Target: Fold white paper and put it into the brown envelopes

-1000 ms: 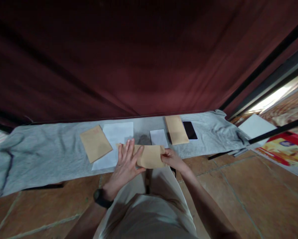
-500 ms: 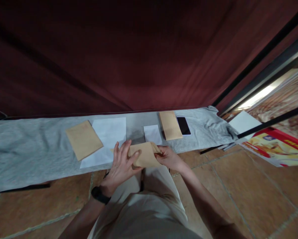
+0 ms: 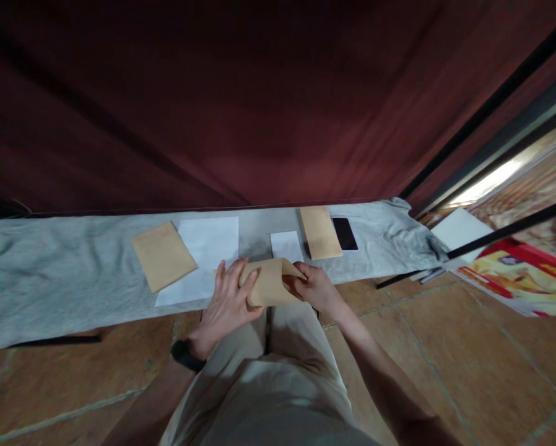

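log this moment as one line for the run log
left hand: holds envelope | right hand: at its open end | on cloth: other envelopes, large sheet, small sheet, phone

Dark red fabric [image 3: 269, 124] walls off the far side of the table [image 3: 254, 228]. I see wide room on the gray cloth [image 3: 69, 272], left of the leftmost envelope [image 3: 164, 255]. A gap runs between the large white sheet [image 3: 213, 238] and small white paper [image 3: 286, 245], its near end blocked by the left hand [image 3: 229, 300] and held envelope [image 3: 269, 284].
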`<state>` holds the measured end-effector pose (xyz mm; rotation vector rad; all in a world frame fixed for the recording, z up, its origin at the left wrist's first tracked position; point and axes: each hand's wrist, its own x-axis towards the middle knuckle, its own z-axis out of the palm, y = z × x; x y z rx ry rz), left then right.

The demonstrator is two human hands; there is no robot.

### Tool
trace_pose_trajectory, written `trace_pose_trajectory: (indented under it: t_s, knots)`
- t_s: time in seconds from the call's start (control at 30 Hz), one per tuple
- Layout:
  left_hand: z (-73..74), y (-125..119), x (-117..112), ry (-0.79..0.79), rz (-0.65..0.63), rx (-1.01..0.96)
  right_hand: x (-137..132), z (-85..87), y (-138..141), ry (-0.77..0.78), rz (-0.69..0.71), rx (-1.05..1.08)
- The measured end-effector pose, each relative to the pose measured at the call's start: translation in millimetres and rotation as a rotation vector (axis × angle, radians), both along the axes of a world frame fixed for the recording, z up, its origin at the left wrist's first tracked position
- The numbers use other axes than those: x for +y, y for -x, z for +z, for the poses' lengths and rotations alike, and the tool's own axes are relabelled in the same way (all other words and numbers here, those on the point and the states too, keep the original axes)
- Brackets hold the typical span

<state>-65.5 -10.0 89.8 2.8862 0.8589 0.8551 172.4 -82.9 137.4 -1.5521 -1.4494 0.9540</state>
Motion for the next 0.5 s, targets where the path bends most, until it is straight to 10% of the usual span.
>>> trace_pose_trajectory:
  t_s: [0.5]
  knots:
    - [-2.7,-9.0,17.4,-0.118,-0.044,-0.012,-40.0,9.3,11.3,-0.296,-0.402,-0.202]
